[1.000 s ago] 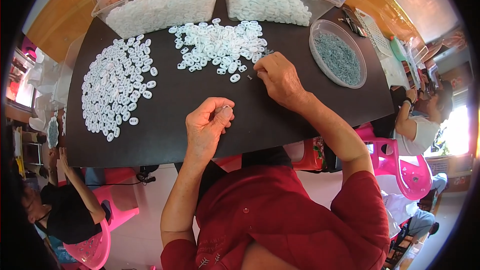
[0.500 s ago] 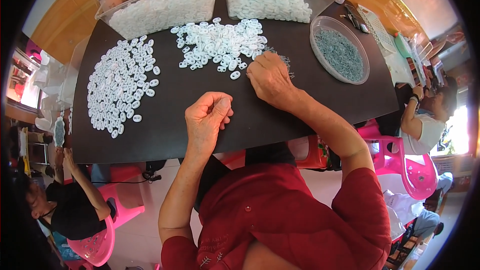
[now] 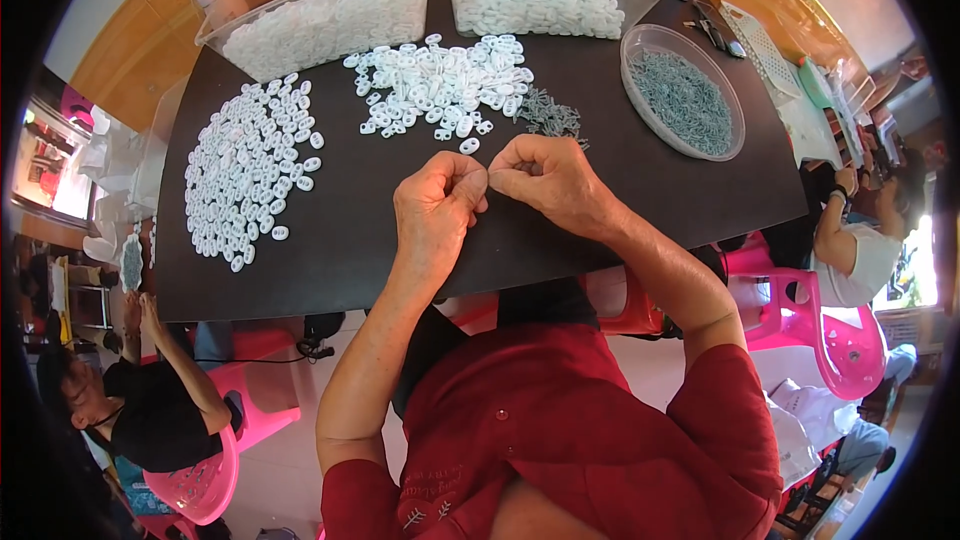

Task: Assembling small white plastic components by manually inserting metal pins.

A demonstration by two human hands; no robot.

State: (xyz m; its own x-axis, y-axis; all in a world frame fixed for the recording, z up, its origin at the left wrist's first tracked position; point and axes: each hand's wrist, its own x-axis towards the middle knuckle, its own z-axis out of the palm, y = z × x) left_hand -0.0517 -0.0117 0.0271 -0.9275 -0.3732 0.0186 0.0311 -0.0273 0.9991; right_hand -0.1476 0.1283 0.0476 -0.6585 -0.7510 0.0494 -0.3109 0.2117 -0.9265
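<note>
My left hand [image 3: 432, 202] and my right hand [image 3: 555, 185] meet fingertip to fingertip over the middle of the dark table [image 3: 345, 230]. Both are closed in a pinch, and whatever lies between the fingers is hidden. Just beyond them rests a single white oval piece [image 3: 469, 146] with small holes. Farther back lies a heap of white plastic pieces [image 3: 430, 80], some oval and some figure-eight shaped. Next to it, beyond my right hand, is a small pile of grey screw-like pins [image 3: 550, 117]. On the left spreads a large patch of white oval pieces [image 3: 245, 170].
Two clear bins of white pieces, the left bin [image 3: 212, 41] and right bin [image 3: 640, 2], line the back. A round clear tub [image 3: 740, 132] of grey pins stands at right, near dark hand tools [image 3: 715, 30]. People sit on pink chairs [image 3: 850, 350] at both sides.
My right hand has come left and toward me from the grey pin pile, uncovering it. My left hand has risen slightly to the right, and the fingertips now meet.
</note>
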